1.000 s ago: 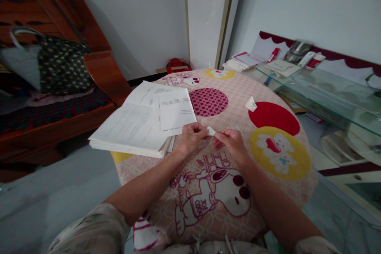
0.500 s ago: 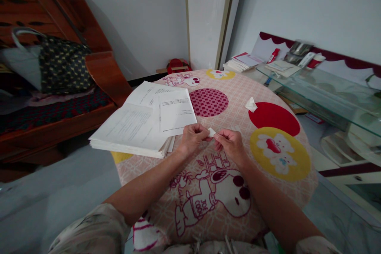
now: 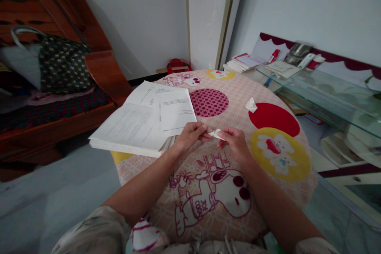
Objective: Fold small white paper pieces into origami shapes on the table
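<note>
Between my two hands, a small folded piece of white paper [image 3: 216, 133] is held just above the cloth-covered table. My left hand [image 3: 193, 133] pinches its left end, with the fingers closed. At the other end, my right hand [image 3: 233, 139] grips the paper between thumb and fingers. Part of the paper is hidden behind the fingertips. Another small folded white paper [image 3: 251, 105] lies beyond my right hand, at the edge of the red circle on the cloth. A stack of printed sheets [image 3: 133, 125] lies to the left of my hands.
The round table wears a patterned tablecloth [image 3: 208, 214]. To the right stands a glass-topped cabinet [image 3: 321, 95] with a steel container and papers on it. A wooden bench [image 3: 104, 75] with a dark patterned bag [image 3: 64, 63] is at left. A white air conditioner [image 3: 206, 20] stands behind.
My hands have moved slightly apart, and more of the folded paper shows between them. The stack of sheets and the other folded paper stay in place.
</note>
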`<state>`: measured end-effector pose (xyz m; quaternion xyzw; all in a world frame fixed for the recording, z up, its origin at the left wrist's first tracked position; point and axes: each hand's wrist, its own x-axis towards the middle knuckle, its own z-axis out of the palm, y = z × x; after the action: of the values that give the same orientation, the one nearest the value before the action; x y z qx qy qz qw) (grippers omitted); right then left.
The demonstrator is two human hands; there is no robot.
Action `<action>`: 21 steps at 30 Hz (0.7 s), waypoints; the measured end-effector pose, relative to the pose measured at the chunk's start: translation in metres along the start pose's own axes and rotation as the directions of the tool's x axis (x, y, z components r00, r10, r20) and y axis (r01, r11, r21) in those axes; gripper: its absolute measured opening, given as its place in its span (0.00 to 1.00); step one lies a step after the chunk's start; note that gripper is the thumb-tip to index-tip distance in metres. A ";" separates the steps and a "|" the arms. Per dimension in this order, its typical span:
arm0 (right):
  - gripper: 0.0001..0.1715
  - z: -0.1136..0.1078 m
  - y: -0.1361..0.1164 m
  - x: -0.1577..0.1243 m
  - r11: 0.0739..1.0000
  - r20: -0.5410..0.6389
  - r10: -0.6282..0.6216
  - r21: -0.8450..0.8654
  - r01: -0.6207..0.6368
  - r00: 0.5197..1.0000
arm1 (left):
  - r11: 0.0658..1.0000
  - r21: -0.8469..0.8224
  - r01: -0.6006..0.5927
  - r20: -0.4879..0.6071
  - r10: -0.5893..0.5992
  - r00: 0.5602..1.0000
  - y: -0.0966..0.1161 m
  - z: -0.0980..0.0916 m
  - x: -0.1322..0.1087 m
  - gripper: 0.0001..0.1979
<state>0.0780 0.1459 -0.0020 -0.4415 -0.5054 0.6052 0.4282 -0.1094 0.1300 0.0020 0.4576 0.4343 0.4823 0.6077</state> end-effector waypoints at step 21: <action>0.11 -0.003 -0.005 -0.002 0.980 0.037 -0.054 -0.189 0.061 0.998 | 0.989 0.139 0.052 0.177 -0.077 0.981 -0.006 -0.004 -0.001 0.17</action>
<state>0.0818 0.1457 0.0026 -0.4559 -0.5803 0.5485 0.3932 -0.1125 0.1291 -0.0042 0.5252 0.4228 0.3883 0.6282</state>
